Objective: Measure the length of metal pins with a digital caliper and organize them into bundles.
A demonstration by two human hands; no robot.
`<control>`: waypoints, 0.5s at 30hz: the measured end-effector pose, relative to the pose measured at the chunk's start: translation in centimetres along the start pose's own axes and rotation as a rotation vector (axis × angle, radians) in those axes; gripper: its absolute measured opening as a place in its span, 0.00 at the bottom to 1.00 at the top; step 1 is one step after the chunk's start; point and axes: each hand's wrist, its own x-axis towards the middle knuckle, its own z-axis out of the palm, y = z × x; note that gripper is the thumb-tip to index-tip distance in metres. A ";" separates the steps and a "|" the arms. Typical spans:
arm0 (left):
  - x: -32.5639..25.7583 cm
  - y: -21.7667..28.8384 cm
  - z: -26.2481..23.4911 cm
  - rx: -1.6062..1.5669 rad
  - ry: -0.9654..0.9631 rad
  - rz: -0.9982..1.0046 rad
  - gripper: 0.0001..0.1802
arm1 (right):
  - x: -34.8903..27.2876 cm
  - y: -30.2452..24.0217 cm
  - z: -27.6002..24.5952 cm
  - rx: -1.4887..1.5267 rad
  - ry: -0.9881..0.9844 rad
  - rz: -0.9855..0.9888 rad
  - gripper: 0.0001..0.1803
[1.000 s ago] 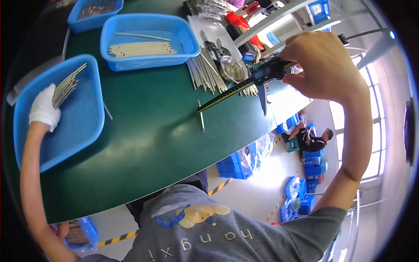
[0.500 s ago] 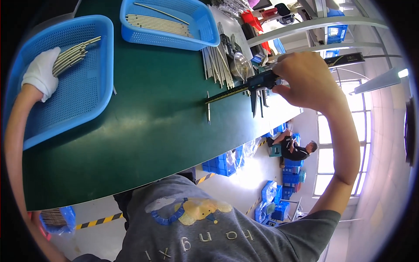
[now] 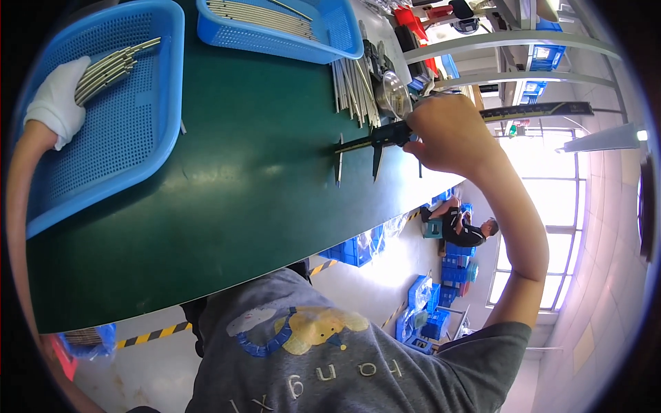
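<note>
My left hand [image 3: 60, 100], in a white glove, is closed round a bundle of thin metal rods [image 3: 109, 74]. It holds them, slightly fanned and tilted, over the left side of a blue perforated basket [image 3: 131, 155]. My bare right hand [image 3: 451, 134] grips a dark caliper [image 3: 391, 134] above the green table [image 3: 241, 186]. The caliper's jaws stand apart, with no rod visible between them. Its long beam sticks out to the right past my hand. Part of the slide is hidden behind my fingers.
A second blue basket [image 3: 289, 49] with more rods stands at the far side. Loose rods [image 3: 353, 93] lie beside a round bowl [image 3: 394, 95] and dark tools. Blue crates [image 3: 358, 251] are on the floor beyond the table edge. Another person [image 3: 463, 230] sits farther off.
My right hand has moved left along the caliper, and the gap between the jaws has narrowed. My left hand still holds the rods. The whole view has shifted slightly.
</note>
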 end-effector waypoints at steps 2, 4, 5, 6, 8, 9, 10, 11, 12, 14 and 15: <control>0.1 -0.1 0.0 -0.007 -0.008 -0.008 0.11 | 0.2 0.1 1.1 0.037 -0.016 -0.008 0.13; 0.1 0.0 -0.1 -0.012 -0.017 -0.015 0.12 | 0.1 -0.1 1.9 0.084 0.036 -0.038 0.13; 0.0 0.3 -0.3 0.005 0.002 -0.001 0.12 | 0.2 -0.2 2.3 0.088 0.036 -0.039 0.13; 0.0 0.5 -0.3 0.022 0.022 0.013 0.13 | 0.4 -0.3 2.5 0.091 0.047 -0.037 0.14; 0.0 -0.6 0.2 -0.004 0.014 0.004 0.14 | 0.5 -0.5 2.9 0.097 0.060 -0.034 0.14; 0.0 -1.0 0.3 -0.032 0.009 -0.008 0.14 | 0.5 -0.5 3.1 0.105 0.075 -0.040 0.14; 0.2 -0.7 0.3 -0.033 0.009 -0.001 0.14 | 0.5 -0.5 3.3 0.114 0.086 -0.042 0.14; 0.2 -0.2 0.1 -0.019 0.009 -0.011 0.14 | 0.6 -0.4 3.5 0.116 0.084 -0.037 0.14; 0.1 0.4 -0.2 -0.004 0.009 -0.021 0.13 | 0.6 -0.3 3.8 0.127 0.083 -0.038 0.14; -0.2 1.4 -0.9 0.031 0.007 -0.045 0.12 | 0.7 -0.5 4.2 0.143 0.085 -0.039 0.14; -0.2 1.6 -1.0 0.048 0.007 -0.057 0.12 | 0.8 -0.5 4.4 0.148 0.106 -0.040 0.14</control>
